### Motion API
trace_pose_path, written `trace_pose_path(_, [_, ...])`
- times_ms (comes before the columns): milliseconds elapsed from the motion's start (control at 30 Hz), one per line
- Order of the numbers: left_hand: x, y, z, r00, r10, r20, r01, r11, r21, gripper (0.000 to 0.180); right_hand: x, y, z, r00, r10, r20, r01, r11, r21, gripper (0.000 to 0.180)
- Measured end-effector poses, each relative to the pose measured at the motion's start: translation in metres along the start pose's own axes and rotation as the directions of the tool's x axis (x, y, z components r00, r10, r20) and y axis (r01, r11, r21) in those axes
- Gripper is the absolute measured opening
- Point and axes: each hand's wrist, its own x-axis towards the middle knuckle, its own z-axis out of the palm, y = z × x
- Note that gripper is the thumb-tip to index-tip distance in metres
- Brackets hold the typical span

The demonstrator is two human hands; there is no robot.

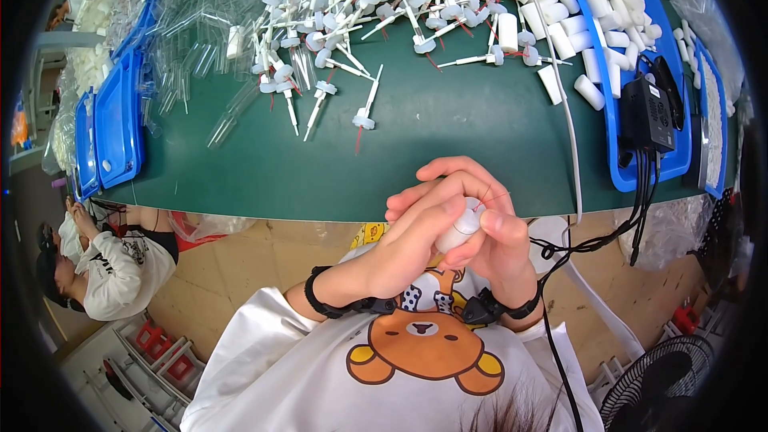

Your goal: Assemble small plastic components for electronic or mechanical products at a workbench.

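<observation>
2 hands (pixel 404 242) (pixel 509 258) cupped tog. abt white cyl. (pixel 459 234)

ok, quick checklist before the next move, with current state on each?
1. White piece held: ok, both left hand and right hand have a grip on it.
2. Red thread seated right at the piece: cannot tell, too fine and partly hidden by fingers.
3. White cable clear of the hands: ok, it runs to their right, apart.
4. Black cables clear of the right wrist: cannot tell, they pass close by.
5. White cylinders all inside the blue tray: not ok, several lie outside on the green table.
</observation>
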Motion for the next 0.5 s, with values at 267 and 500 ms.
trace_pose_path(267, [0.004,0.002,0.007,0.968,0.144,-0.205,-0.073,0.946,0.316,0.028,-0.004,0.020,-0.011,0.989,0.144,-0.010,-0.144,0.988,0.052,0.061])
trace_pose_path(500, [0.005,0.001,0.003,0.963,0.188,-0.195,-0.105,0.924,0.369,0.024,-0.003,0.031,-0.009,0.995,0.096,0.015,-0.097,0.975,0.199,0.059])
